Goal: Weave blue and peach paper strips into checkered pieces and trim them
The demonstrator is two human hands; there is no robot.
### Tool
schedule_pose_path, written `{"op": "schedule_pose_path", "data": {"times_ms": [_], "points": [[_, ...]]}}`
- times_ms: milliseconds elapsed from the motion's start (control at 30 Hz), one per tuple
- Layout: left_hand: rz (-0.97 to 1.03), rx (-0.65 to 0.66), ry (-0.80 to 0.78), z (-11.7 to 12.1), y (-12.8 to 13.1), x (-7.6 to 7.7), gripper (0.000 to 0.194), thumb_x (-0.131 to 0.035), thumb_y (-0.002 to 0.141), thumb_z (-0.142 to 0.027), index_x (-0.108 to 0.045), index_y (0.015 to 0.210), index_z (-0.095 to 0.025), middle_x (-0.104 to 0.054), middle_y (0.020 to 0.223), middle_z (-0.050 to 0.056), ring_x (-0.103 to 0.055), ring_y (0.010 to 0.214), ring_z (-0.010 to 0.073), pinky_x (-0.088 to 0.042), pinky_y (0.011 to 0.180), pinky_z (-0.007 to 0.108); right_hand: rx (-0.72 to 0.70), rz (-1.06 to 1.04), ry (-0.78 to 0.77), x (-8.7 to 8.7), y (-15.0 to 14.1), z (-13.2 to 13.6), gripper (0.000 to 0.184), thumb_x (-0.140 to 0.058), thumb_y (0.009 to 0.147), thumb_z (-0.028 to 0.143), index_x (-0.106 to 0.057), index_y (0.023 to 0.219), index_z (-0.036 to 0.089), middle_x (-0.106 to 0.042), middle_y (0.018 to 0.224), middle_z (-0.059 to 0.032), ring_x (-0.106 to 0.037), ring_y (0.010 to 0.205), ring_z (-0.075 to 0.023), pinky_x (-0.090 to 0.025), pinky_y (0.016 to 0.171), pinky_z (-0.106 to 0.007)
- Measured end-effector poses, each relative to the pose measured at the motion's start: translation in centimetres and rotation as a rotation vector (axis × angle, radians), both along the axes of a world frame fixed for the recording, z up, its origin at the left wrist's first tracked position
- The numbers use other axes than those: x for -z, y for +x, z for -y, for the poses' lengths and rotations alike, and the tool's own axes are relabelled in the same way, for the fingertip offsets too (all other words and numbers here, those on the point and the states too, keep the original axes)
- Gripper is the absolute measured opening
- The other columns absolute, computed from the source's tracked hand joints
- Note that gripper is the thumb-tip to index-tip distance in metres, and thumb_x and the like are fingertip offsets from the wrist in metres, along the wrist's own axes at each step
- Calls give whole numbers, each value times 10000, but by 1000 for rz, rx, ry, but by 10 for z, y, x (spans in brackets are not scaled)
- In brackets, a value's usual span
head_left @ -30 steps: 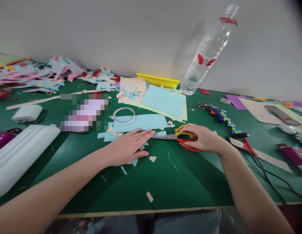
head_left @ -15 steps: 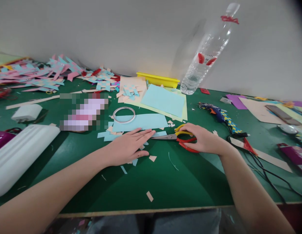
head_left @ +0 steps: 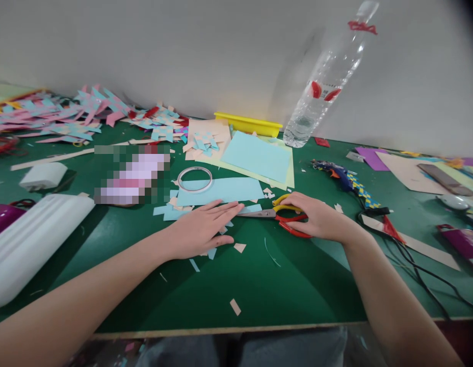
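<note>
My left hand (head_left: 204,229) lies flat, fingers stretched to the right, over small blue and peach paper pieces and the tips of the scissors. The scissors (head_left: 259,213) have one yellow and one red handle loop, and my right hand (head_left: 311,216) grips them by these loops. Their blades point left and lie almost closed along a narrow blue paper strip (head_left: 255,208); the tips are hidden under my left fingers. Just behind my hands lies a wider blue paper strip (head_left: 236,190), with a roll of tape (head_left: 194,190) resting on its left end.
Behind are a blue sheet (head_left: 257,158), a yellow tray (head_left: 252,125) and a leaning plastic bottle (head_left: 315,97). A blurred-out phone (head_left: 133,178), white charger (head_left: 43,176) and long white device (head_left: 41,244) stand left. Black cables (head_left: 416,270) run along the right.
My hands and the scissors stay in the same place on the table. Only the camera's view has shifted very slightly.
</note>
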State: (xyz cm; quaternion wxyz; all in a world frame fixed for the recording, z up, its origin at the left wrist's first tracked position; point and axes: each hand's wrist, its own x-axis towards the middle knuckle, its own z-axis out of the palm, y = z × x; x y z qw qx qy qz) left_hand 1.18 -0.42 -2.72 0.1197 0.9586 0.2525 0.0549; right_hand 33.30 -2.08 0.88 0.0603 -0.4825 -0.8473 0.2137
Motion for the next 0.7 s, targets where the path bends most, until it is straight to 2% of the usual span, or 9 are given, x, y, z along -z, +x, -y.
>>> {"op": "schedule_pose_path", "data": {"times_ms": [700], "points": [[-30, -12, -17, 1, 1, -1, 696, -317, 982, -504, 18, 1519, -214, -219, 1553, 57, -213, 1427, 213, -153, 1153, 347, 25, -9, -17, 2, 6, -2, 371, -596, 808, 362, -549, 1167, 284, -594, 1217, -41, -604, 1060, -230, -478, 925, -400]]}}
